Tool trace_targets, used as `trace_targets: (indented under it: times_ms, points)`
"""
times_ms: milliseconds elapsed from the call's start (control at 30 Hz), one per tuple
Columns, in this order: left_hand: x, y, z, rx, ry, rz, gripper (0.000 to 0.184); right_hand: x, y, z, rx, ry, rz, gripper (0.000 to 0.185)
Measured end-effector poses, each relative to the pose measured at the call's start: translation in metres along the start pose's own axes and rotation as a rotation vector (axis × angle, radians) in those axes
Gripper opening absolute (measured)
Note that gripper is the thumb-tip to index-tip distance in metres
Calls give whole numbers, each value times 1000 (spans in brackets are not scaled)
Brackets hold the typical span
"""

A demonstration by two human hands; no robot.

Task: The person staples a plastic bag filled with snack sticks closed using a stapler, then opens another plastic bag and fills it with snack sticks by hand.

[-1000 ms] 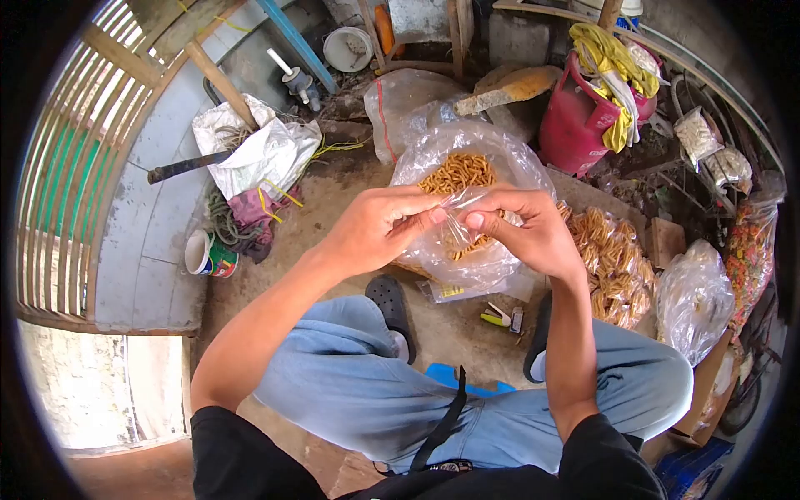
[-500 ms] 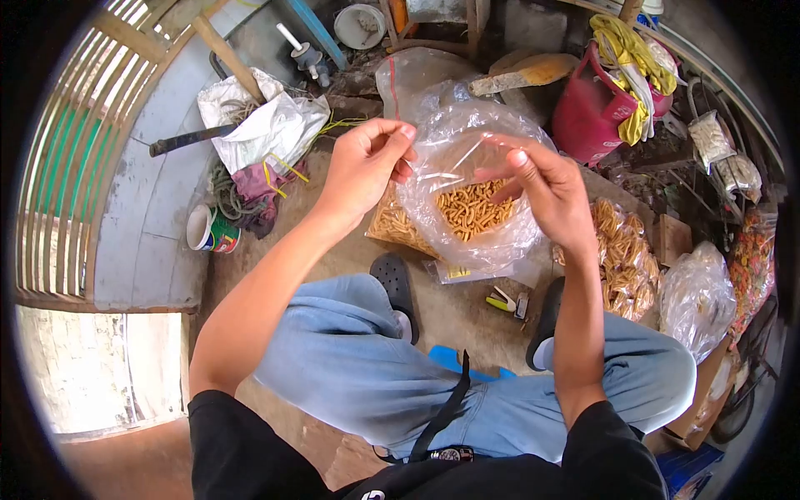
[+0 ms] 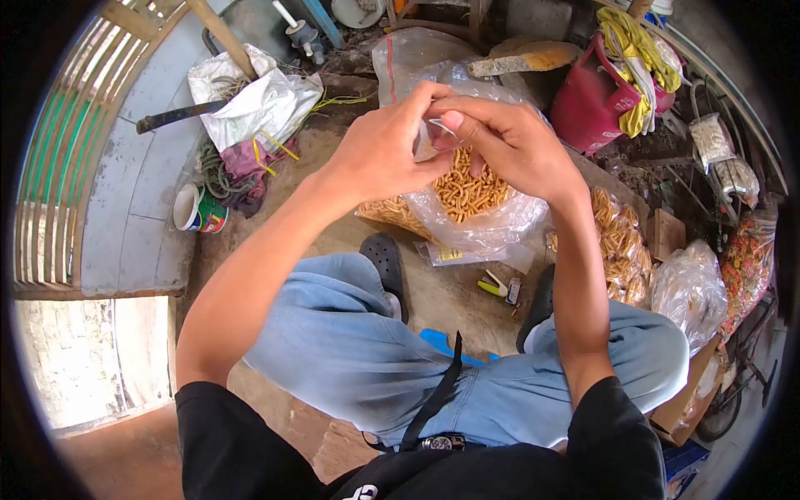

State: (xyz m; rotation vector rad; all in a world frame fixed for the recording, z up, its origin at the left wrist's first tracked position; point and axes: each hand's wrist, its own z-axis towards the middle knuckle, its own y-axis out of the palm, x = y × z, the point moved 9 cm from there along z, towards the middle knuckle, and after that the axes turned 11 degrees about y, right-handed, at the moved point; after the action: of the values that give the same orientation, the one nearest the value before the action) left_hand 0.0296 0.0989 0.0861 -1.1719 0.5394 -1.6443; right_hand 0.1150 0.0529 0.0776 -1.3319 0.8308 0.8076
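My left hand (image 3: pixel 385 148) and my right hand (image 3: pixel 518 148) meet above a large clear plastic bag (image 3: pixel 500 232) with its mouth wide open. Golden-brown stick snacks (image 3: pixel 467 190) fill that bag. Between my curled fingers is a small clear plastic bag (image 3: pixel 427 140), and both hands grip it. My fingers hide most of the small bag, so I cannot tell whether anything is inside. Paler snacks in another clear bag (image 3: pixel 390 214) lie just left of the large one.
Packed snack bags (image 3: pixel 615 254) lie at right, beside a crumpled clear bag (image 3: pixel 690 287). A lighter and green-handled cutter (image 3: pixel 493 285) rest on the floor. Farther back stand a red bin (image 3: pixel 587 100) with yellow cloth and, at left, a white sack (image 3: pixel 258 104) and paint pail (image 3: pixel 200 210).
My hands have come together from apart, my right hand moving left and my left hand moving right. The small plastic bag now shows between them. The view has shifted slightly.
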Motion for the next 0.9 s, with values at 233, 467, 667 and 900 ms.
trace_targets:
  times_ms: [233, 467, 667, 900]
  points:
    - [-15, -8, -15, 14, -44, -33, 50, -4, -16, 0, 140, -294, 144, 31]
    - [-27, -4, -25, -56, -159, -133, 45, 163, -57, 39, 331, 316, 278, 28]
    - [-26, 6, -22, -114, -161, -133, 45, 352, 12, 65, 310, 540, -569, 28]
    - [-24, 11, -16, -128, -125, -81, 46, 373, 27, 59, 306, 676, -530, 33]
